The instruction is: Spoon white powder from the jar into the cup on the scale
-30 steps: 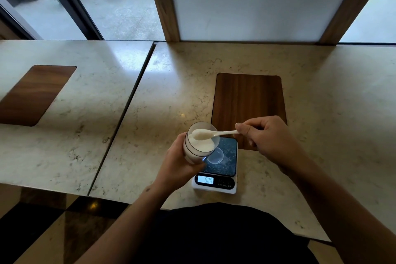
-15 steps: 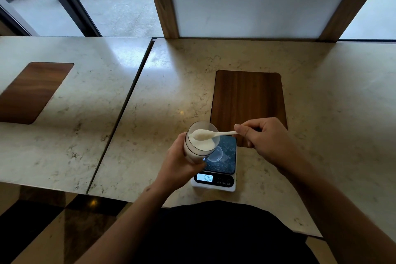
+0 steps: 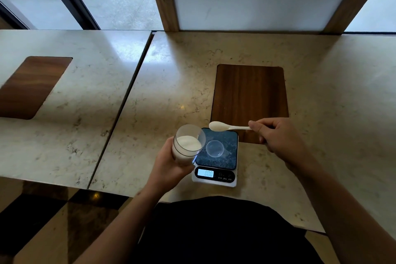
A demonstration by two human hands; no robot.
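My left hand grips a clear jar holding white powder, tilted toward the scale's left edge. My right hand pinches the handle of a white spoon, whose bowl carries powder and hovers over the far edge of the scale. A small clear cup stands on the dark platform of the scale. The scale's lit display reads 0.00. The cup looks empty.
The scale sits near the front edge of a marble counter. A dark wooden inlay lies just behind the scale, and another wooden inlay is on the left slab. A seam separates the two slabs. Windows stand behind.
The spoon has come out of the jar and moved right, now over the scale's far edge. The jar has shifted slightly left, uncovering the cup.
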